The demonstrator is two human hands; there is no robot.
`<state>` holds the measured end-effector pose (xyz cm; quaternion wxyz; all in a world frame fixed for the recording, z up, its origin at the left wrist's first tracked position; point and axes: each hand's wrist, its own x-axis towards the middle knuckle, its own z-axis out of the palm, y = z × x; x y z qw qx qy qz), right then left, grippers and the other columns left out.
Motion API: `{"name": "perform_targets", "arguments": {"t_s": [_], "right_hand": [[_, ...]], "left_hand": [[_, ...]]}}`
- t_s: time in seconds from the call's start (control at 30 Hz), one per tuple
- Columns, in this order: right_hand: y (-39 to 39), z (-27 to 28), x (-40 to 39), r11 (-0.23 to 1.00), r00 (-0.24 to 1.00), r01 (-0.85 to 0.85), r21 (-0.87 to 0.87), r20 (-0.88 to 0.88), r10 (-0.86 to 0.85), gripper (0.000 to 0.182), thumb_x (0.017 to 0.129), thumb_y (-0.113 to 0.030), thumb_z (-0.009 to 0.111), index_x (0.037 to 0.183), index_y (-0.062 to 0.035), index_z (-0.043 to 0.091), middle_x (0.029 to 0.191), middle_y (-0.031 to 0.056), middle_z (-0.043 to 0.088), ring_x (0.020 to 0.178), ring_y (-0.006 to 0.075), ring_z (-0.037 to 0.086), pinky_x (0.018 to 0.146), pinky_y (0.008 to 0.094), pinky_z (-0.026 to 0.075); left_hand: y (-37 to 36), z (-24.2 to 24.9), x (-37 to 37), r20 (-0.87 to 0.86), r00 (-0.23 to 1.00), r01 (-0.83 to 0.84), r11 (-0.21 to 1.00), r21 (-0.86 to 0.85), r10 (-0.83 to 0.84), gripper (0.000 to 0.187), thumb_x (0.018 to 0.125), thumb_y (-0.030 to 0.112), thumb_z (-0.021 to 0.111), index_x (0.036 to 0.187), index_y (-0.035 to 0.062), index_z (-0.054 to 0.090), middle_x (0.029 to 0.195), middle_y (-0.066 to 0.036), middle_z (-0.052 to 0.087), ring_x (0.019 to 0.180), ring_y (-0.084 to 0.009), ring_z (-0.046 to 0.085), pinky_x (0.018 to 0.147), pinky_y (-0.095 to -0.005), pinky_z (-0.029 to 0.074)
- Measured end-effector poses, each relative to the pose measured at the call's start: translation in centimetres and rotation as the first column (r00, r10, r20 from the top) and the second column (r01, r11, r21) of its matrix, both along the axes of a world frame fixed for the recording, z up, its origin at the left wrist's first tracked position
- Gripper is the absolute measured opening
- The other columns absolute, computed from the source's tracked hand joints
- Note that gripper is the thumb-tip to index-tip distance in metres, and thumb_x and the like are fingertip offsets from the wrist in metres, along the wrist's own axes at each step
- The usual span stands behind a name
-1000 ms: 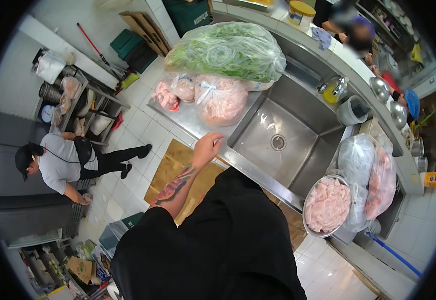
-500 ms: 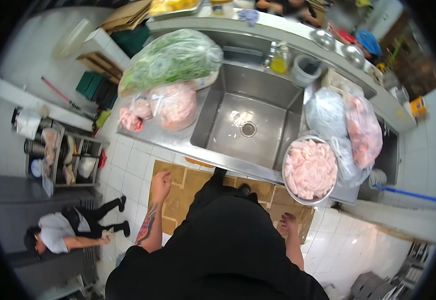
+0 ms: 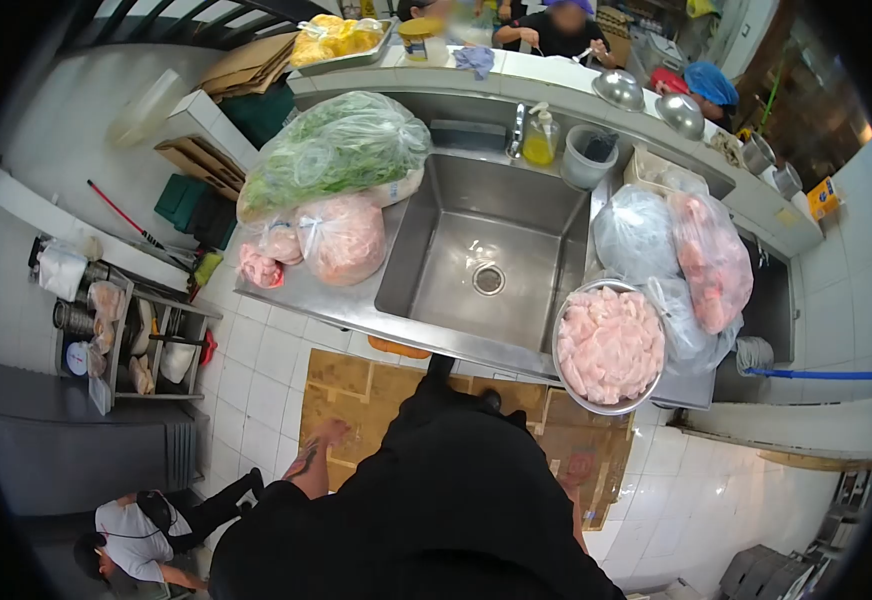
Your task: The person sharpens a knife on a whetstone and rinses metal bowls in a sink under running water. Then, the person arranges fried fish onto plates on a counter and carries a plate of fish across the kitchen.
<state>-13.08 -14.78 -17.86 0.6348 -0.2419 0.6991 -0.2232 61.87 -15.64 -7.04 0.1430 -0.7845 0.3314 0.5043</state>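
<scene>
My left hand hangs low at my side over the cardboard, away from the counter; its fingers are smeared by motion. On the other side, my right hand hangs below a metal bowl and touches nothing I can see; its fingers are blurred too. Pale pink raw meat pieces fill that bowl, which sits at the sink's front right corner. Before me is a steel sink with a drain in its floor. Left of it lie a big clear bag of leafy greens and a bag of pink meat.
Plastic bags and a bag of reddish meat crowd the right counter. A soap bottle and a grey bucket stand behind the sink. Cardboard covers the floor. A person is at lower left; others sit beyond the ledge.
Both my hands have dropped lower and nearer my body. The view has shifted, so the sink and counter appear lower. The person at left has moved lower in view.
</scene>
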Motion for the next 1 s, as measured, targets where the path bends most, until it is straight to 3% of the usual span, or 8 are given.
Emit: {"name": "perform_targets", "arguments": {"t_s": [0.07,0.17,0.3,0.37,0.43,0.53,0.77,1.0], "right_hand": [[3.4,-6.4,-3.7,0.741,0.722,-0.636,-0.216,-0.504,0.473,0.022,0.089,-0.024,0.064,0.091,-0.0031,0.068,0.080,0.0117,0.069,0.080,0.0284,0.069,0.064,0.0440,0.053],[3.2,-5.6,-4.1,0.496,0.376,-0.861,-0.112,-0.796,0.474,0.021,0.087,-0.023,0.063,0.081,-0.0040,0.068,0.083,0.0131,0.069,0.077,0.0317,0.066,0.070,0.0475,0.052],[-0.1,-3.7,-4.4,0.405,0.363,-0.900,-0.162,-0.792,0.490,0.018,0.086,-0.019,0.061,0.079,-0.0046,0.068,0.083,0.0127,0.069,0.075,0.0287,0.068,0.064,0.0431,0.053],[-2.1,-2.8,-4.4,0.702,0.680,-0.694,-0.162,-0.468,0.564,0.016,0.087,-0.018,0.062,0.094,-0.0050,0.070,0.088,0.0120,0.069,0.075,0.0263,0.069,0.060,0.0387,0.053],[-5.7,6.7,0.1,0.958,0.943,-0.255,-0.133,-0.252,0.216,0.023,0.089,-0.017,0.061,0.108,-0.0047,0.067,0.095,0.0118,0.069,0.077,0.0247,0.069,0.058,0.0355,0.052],[-8.0,9.4,1.4,0.981,0.977,0.196,-0.001,0.087,-0.195,0.029,0.090,-0.009,0.064,0.118,-0.0046,0.058,0.089,0.0083,0.064,0.074,0.0193,0.065,0.059,0.0333,0.054],[-6.5,10.0,1.6,0.982,0.969,0.170,0.086,-0.194,-0.151,0.046,0.087,-0.019,0.071,0.128,-0.0011,0.062,0.092,0.0111,0.072,0.072,0.0217,0.072,0.054,0.0328,0.051],[-1.2,10.2,2.1,0.938,0.931,0.310,0.152,-0.248,-0.267,0.043,0.089,-0.022,0.071,0.127,-0.0029,0.064,0.092,0.0100,0.072,0.067,0.0187,0.071,0.051,0.0314,0.050]], "left_hand": [[-3.3,1.9,-2.1,0.064,0.994,-0.081,0.993,-0.084,0.087,0.050,0.095,0.050,0.052,0.126,0.0131,0.065,0.129,-0.017,0.065,0.115,-0.0338,0.065,0.093,-0.0475,0.052],[-6.5,-1.2,-1.3,-0.061,0.993,-0.115,0.924,-0.364,0.099,0.050,0.094,0.045,0.057,0.128,0.0089,0.066,0.128,-0.018,0.067,0.116,-0.0318,0.065,0.098,-0.0418,0.051],[-12.5,2.1,-3.5,-0.167,0.975,-0.215,0.824,-0.525,0.147,0.050,0.092,0.036,0.063,0.129,0.0023,0.065,0.125,-0.018,0.069,0.114,-0.0296,0.067,0.098,-0.0380,0.052],[-12.9,0.7,-3.1,-0.157,0.982,-0.175,0.816,-0.550,0.105,0.049,0.094,0.033,0.063,0.132,0.0014,0.063,0.120,-0.015,0.071,0.103,-0.0240,0.069,0.090,-0.0348,0.054],[-13.1,0.2,-3.2,-0.144,0.988,-0.123,0.810,-0.574,0.048,0.049,0.097,0.031,0.062,0.135,0.0004,0.060,0.115,-0.012,0.073,0.092,-0.0184,0.071,0.081,-0.0317,0.057],[-12.3,3.8,-4.7,-0.129,0.979,-0.199,0.895,-0.400,0.160,0.048,0.092,0.033,0.064,0.128,0.0013,0.065,0.117,-0.017,0.072,0.097,-0.0250,0.071,0.087,-0.0357,0.055],[-7.0,-0.9,-1.2,-0.180,0.975,-0.155,0.976,-0.150,0.127,0.036,0.095,0.026,0.059,0.120,0.0019,0.069,0.100,-0.010,0.073,0.072,-0.0177,0.069,0.048,-0.0318,0.051],[-18.8,9.7,-7.9,-0.348,0.934,-0.036,0.953,-0.301,-0.075,0.037,0.101,0.026,0.059,0.127,0.0002,0.062,0.095,-0.009,0.073,0.072,-0.0163,0.068,0.058,-0.0294,0.054]]}}
